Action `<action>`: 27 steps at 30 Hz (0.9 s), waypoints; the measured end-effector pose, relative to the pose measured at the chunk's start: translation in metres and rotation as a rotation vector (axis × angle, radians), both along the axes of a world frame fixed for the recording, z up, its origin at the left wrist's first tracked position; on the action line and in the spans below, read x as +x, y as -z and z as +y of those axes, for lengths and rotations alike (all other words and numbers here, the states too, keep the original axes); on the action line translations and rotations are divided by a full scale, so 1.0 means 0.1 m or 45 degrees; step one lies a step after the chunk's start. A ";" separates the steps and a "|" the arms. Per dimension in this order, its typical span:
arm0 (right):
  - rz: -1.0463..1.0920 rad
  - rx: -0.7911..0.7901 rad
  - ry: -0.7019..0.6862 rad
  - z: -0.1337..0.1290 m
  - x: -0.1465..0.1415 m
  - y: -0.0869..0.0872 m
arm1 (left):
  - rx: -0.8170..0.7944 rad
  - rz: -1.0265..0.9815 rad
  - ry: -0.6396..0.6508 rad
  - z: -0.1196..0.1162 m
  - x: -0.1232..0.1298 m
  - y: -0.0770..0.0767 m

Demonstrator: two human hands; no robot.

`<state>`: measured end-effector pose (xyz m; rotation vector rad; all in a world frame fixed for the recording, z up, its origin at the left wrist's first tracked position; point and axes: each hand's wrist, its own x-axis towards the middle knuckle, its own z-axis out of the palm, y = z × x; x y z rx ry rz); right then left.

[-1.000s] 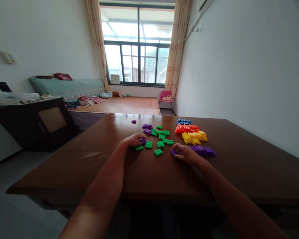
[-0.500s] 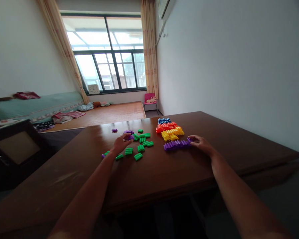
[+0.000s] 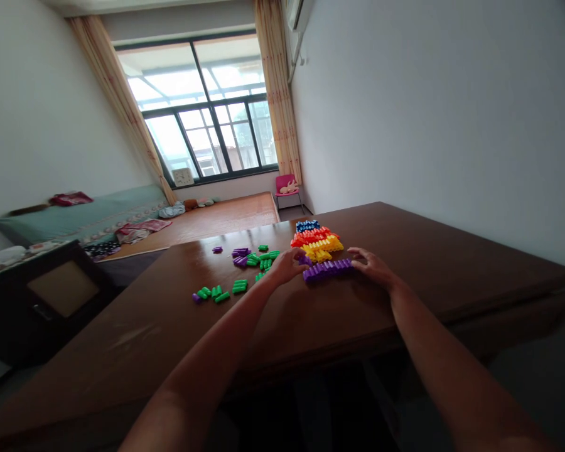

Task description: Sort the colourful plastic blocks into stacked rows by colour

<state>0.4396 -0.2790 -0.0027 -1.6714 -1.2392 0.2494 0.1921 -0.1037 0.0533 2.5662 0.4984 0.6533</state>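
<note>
A row of small purple tube-shaped plastic pieces [image 3: 328,270] stands on the brown table. At its left end, my left hand [image 3: 285,267] pinches a purple plastic piece [image 3: 304,260], partly hidden by the fingers. My right hand [image 3: 373,267] is at the row's right end, thumb and fingers apart, fingertips close to the last piece; whether they touch it I cannot tell. Behind this row lie yellow pieces [image 3: 329,243], red-orange pieces [image 3: 311,236] and dark blue pieces [image 3: 307,226]. Left of my left hand are scattered green pieces [image 3: 240,287] and loose purple pieces [image 3: 240,261].
The brown table [image 3: 169,351] reaches toward a bed [image 3: 235,216] under the window. A dark cabinet [image 3: 23,314] stands at the left, a pink chair [image 3: 287,185] at the back. A white wall [image 3: 428,125] runs along the right.
My left hand has moved right with a purple piece, from the scattered pieces to the purple row's left end. My right hand stays at the row's right end. The view has tilted slightly.
</note>
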 end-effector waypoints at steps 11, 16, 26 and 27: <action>-0.107 0.048 0.025 0.05 0.01 0.08 | 0.118 0.015 -0.147 -0.14 0.19 0.39; -0.140 0.021 0.211 0.04 0.04 0.08 | 0.226 0.002 -0.175 0.15 -0.17 0.25; -0.345 0.223 0.578 0.08 0.10 0.13 | 0.094 0.521 -1.016 1.31 -1.81 0.11; -0.405 0.248 0.583 0.10 0.04 0.08 | 0.062 0.542 -1.051 1.38 -1.94 0.14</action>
